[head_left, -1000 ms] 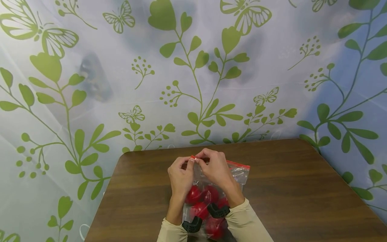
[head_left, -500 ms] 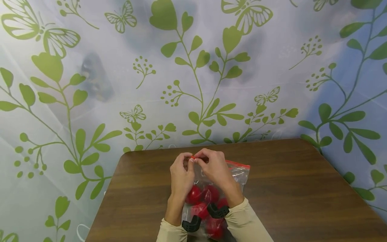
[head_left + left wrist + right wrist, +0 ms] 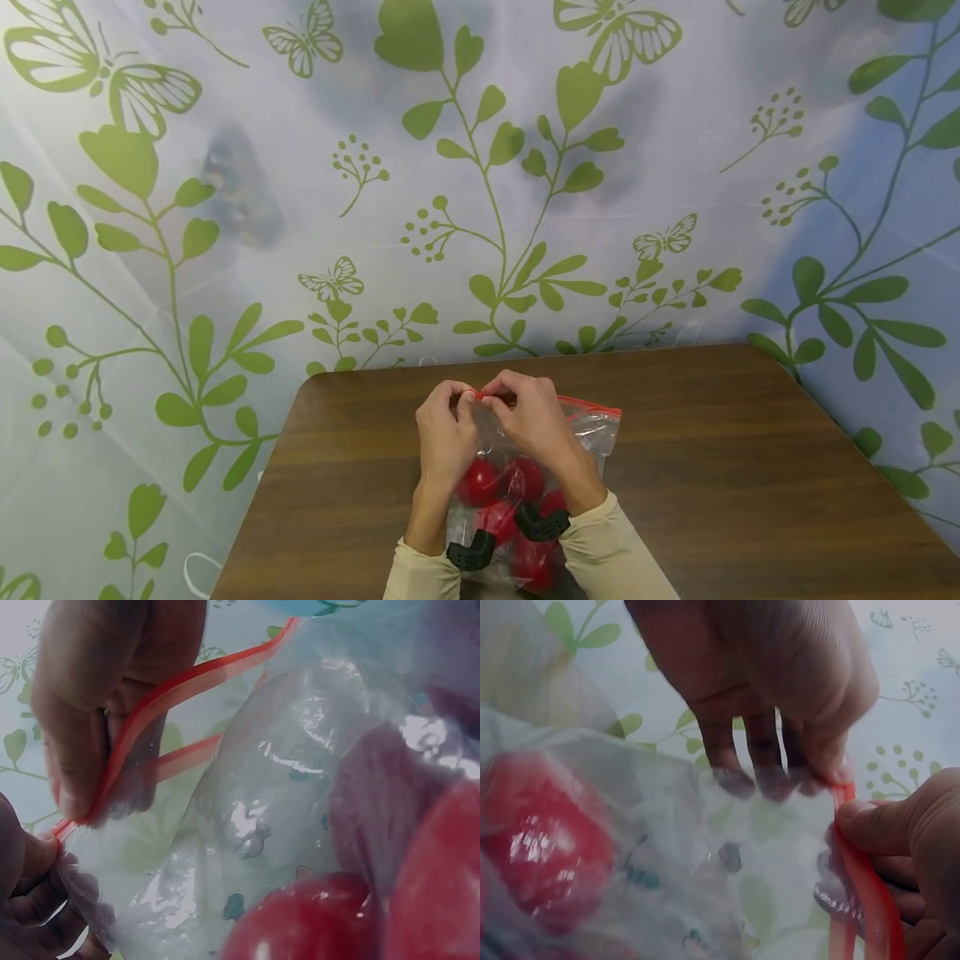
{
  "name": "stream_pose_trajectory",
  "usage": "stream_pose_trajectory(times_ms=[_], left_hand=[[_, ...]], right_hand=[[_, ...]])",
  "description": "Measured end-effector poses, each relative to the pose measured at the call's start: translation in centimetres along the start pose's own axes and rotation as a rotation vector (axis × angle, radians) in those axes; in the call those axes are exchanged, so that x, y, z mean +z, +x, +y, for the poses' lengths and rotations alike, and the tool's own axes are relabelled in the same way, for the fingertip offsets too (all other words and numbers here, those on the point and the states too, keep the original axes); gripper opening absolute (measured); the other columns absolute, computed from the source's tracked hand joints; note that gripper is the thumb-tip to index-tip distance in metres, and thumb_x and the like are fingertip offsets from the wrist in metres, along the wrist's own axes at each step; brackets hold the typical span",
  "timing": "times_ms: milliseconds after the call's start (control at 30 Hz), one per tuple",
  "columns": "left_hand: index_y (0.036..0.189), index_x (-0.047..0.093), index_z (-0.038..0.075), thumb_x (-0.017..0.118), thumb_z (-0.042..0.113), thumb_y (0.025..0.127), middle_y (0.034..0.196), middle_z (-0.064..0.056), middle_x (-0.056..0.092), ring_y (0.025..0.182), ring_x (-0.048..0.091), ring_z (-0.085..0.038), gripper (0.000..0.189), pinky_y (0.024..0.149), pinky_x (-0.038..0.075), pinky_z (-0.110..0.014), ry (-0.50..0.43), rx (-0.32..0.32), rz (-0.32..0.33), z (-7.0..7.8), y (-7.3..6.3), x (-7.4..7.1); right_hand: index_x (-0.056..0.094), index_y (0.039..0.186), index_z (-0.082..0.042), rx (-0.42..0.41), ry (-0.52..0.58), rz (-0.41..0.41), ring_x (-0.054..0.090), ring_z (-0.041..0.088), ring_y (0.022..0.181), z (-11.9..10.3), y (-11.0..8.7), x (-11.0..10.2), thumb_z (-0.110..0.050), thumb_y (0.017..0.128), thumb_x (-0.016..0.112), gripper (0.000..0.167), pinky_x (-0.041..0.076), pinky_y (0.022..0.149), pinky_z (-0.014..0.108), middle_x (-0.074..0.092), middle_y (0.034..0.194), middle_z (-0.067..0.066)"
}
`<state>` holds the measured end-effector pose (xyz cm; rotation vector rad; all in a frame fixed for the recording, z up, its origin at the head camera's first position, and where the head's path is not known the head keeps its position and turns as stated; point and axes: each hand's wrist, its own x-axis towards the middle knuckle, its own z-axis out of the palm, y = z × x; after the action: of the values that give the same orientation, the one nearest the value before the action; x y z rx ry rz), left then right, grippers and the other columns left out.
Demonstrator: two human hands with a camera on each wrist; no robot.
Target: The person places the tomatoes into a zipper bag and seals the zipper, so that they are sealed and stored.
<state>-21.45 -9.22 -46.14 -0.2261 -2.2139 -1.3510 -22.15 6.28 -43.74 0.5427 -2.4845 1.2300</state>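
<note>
A clear zip bag (image 3: 602,433) with a red seal strip (image 3: 592,407) stands before me, several glossy red balls (image 3: 478,483) inside it. My left hand (image 3: 447,429) pinches the strip near its left corner between thumb and forefinger. Right beside it, my right hand (image 3: 536,417) pinches the same strip, the fingertips of both hands almost meeting. In the left wrist view the two red strips (image 3: 214,673) run apart beyond the right hand, so the mouth gapes there. Seen from the right wrist, the left hand's other fingers (image 3: 735,780) lie behind the clear plastic.
The bag is over a brown wooden table (image 3: 720,467). Behind the table hangs a pale cloth (image 3: 465,217) with green leaves and butterflies. A black wrist mount (image 3: 471,552) sits on each forearm, covering part of the bag. A white loop (image 3: 197,575) shows at the table's left.
My left hand has shifted a little, first right and then back left, still pinching the strip. The right hand and the bag have hardly moved.
</note>
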Motion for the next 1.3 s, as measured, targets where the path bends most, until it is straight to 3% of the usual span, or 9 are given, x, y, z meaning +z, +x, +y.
stream_pose_trajectory(times_ms=[267,533,800,1067,1300], left_hand=[[0.095,0.073,0.003,0.074,0.001,0.1,0.089,-0.009,0.075,0.075,0.069,-0.02,0.006,0.07,0.057,-0.03,-0.006,-0.051,0.078,0.0,0.2,-0.1],[0.096,0.074,0.004,0.073,0.002,0.101,0.088,-0.009,0.075,0.073,0.065,-0.017,0.006,0.069,0.055,-0.029,-0.03,-0.088,0.092,-0.1,0.2,-0.1],[0.096,0.075,0.004,0.072,0.001,0.101,0.085,-0.009,0.075,0.071,0.062,-0.015,0.007,0.068,0.052,-0.027,-0.025,-0.131,0.114,-0.6,0.4,-0.3],[0.099,0.076,0.003,0.071,0.002,0.103,0.086,-0.011,0.075,0.071,0.063,-0.015,0.006,0.066,0.051,-0.026,-0.046,-0.203,0.11,-1.2,0.5,-0.7],[0.1,0.077,0.003,0.072,0.005,0.103,0.087,-0.011,0.076,0.074,0.065,-0.017,0.006,0.069,0.052,-0.029,-0.013,-0.211,0.112,-1.8,0.7,-1.0]], right_hand=[[0.081,0.1,-0.016,0.027,-0.053,0.004,0.076,0.011,0.081,1.2,-0.8,-1.1,-0.009,0.097,0.083,0.008,0.063,0.074,0.031,0.081,0.092,-0.005],[0.081,0.097,-0.015,-0.012,-0.103,0.021,0.075,0.011,0.08,2.7,-1.7,-2.8,-0.008,0.095,0.086,0.009,0.065,0.075,0.034,0.081,0.091,-0.006],[0.081,0.099,-0.017,0.054,-0.181,0.002,0.077,0.014,0.085,4.5,-3.3,-5.0,-0.01,0.095,0.085,0.009,0.065,0.077,0.04,0.081,0.092,-0.008],[0.081,0.099,-0.015,0.089,-0.242,0.011,0.073,0.012,0.082,6.1,-4.9,-7.1,-0.009,0.094,0.086,0.009,0.065,0.076,0.039,0.08,0.091,-0.005],[0.081,0.099,-0.015,0.144,-0.294,0.016,0.074,0.016,0.085,7.3,-6.3,-8.9,-0.009,0.095,0.084,0.008,0.066,0.076,0.04,0.081,0.093,-0.003]])
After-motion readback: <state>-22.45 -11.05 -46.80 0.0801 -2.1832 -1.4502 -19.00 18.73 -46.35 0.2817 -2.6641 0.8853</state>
